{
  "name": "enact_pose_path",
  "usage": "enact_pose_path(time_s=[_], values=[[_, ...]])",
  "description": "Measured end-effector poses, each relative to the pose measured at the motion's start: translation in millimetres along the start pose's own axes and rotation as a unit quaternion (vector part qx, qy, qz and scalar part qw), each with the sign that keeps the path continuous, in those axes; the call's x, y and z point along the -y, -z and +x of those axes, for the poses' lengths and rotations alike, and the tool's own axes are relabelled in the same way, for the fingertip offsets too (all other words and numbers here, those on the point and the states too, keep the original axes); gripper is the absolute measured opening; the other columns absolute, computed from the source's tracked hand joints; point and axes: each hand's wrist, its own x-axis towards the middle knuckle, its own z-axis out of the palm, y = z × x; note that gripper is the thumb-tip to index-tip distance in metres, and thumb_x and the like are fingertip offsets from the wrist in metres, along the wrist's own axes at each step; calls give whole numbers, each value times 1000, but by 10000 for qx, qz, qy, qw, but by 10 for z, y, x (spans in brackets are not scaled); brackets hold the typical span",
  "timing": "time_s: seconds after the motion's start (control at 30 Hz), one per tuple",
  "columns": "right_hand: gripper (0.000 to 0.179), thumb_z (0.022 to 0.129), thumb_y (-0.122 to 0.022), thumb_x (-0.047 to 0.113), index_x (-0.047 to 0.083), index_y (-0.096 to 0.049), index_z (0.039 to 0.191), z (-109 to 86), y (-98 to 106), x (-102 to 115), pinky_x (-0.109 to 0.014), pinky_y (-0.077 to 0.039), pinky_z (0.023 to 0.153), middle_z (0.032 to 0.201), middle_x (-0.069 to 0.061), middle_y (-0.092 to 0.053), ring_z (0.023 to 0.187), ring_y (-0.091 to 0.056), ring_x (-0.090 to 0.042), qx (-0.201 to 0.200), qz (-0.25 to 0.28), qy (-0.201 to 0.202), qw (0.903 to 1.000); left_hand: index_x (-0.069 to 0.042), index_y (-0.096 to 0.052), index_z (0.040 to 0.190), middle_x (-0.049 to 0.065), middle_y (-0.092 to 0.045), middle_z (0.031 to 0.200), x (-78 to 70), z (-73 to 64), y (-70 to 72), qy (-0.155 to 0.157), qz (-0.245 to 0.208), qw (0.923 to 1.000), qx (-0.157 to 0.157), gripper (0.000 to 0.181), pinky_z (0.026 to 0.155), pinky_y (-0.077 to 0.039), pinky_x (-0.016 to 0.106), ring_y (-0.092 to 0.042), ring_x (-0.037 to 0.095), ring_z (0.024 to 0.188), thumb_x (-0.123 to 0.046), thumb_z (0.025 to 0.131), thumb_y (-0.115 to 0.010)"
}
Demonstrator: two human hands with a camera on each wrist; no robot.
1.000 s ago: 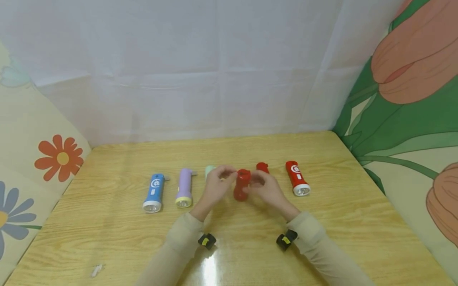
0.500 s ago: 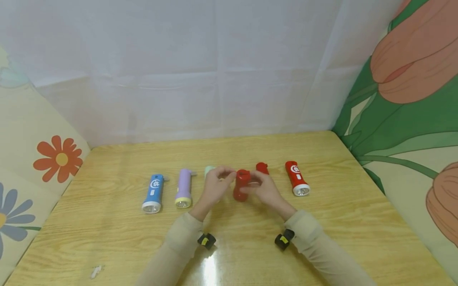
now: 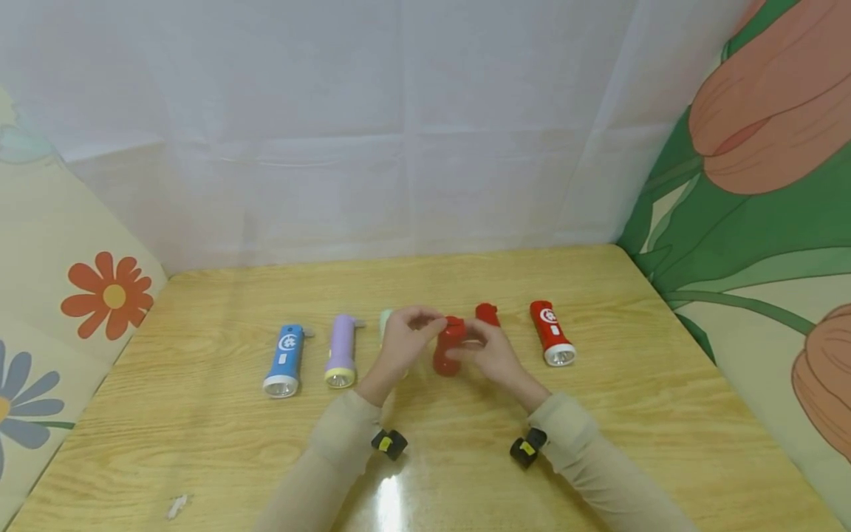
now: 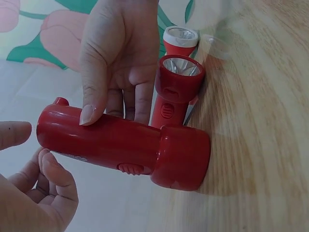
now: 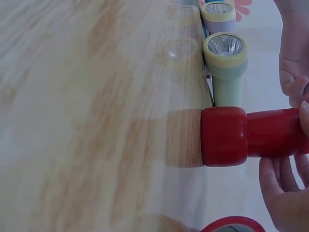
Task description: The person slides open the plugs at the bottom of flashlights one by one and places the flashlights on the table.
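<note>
A red flashlight (image 3: 447,360) stands on its wide head on the wooden table, its tail end up. My right hand (image 3: 497,358) grips its body; in the left wrist view the thumb of that right hand (image 4: 118,58) lies on the near side, with fingers behind. Close beside the tail is my left hand (image 3: 404,346). In the left wrist view my left hand (image 4: 55,193) has its fingers loosely curled near the tail, and a small gap separates its thumb from the flashlight (image 4: 106,140). Contact by its fingertips is hard to tell.
A blue flashlight (image 3: 286,362), a purple one (image 3: 342,351) and a mint one (image 5: 229,79) lie to the left. On the right lie another red flashlight (image 3: 487,313), partly hidden by my hand, and a red-and-white one (image 3: 553,332). A white cloth (image 3: 399,148) hangs behind the table.
My left hand has shifted slightly to the right, its thumb nearer the tail of the red flashlight. My right hand keeps its grip, and the flashlight stays upright in nearly the same place.
</note>
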Motion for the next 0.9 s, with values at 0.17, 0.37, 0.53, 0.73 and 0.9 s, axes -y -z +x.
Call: enact_pose_path(time_s=[0.17, 0.37, 0.53, 0.73, 0.9], values=[[39, 75, -71, -1, -3, -58, 111, 2, 8, 0, -33, -47, 87, 107, -15, -60, 101, -56, -27, 23, 34, -72, 10000, 2, -66, 93, 10, -65, 88, 0, 11, -7, 98, -38, 9999, 16, 17, 69, -47, 27, -55, 13, 77, -10, 82, -66], [39, 75, -71, 0, -3, -58, 111, 6, 15, 4, -34, -47, 87, 108, -16, -60, 101, -57, -28, 40, -14, -58, 10000, 0, -67, 88, 8, -66, 85, -1, 21, -23, 123, 8, 9999, -118, 13, 70, -49, 27, -59, 15, 76, -9, 79, -68], [38, 74, -72, 0, -4, -58, 109, 7, 10, 8, -33, -48, 86, 107, -15, -61, 100, -58, -28, 8, 8, -92, 10000, -2, -69, 85, 7, -67, 84, -26, 30, -25, 334, 58, 9992, -195, 11, 73, -50, 29, -60, 16, 78, -10, 78, -70], [35, 74, -72, -1, -4, -59, 106, 8, 4, 8, -33, -48, 85, 105, -15, -61, 97, -59, -28, -40, 63, -161, 9998, -4, -70, 82, 5, -68, 81, -62, 36, -16, 510, 179, 9983, -233, 9, 73, -50, 30, -61, 17, 78, -10, 76, -71], [34, 73, -72, -3, -4, -60, 104, 13, 5, 9, -32, -49, 84, 104, -15, -62, 97, -59, -28, -69, 96, -183, 9998, -4, -71, 81, 5, -68, 79, -79, 43, -17, 616, 172, 9977, -238, 9, 71, -49, 29, -60, 16, 78, -11, 75, -73]])
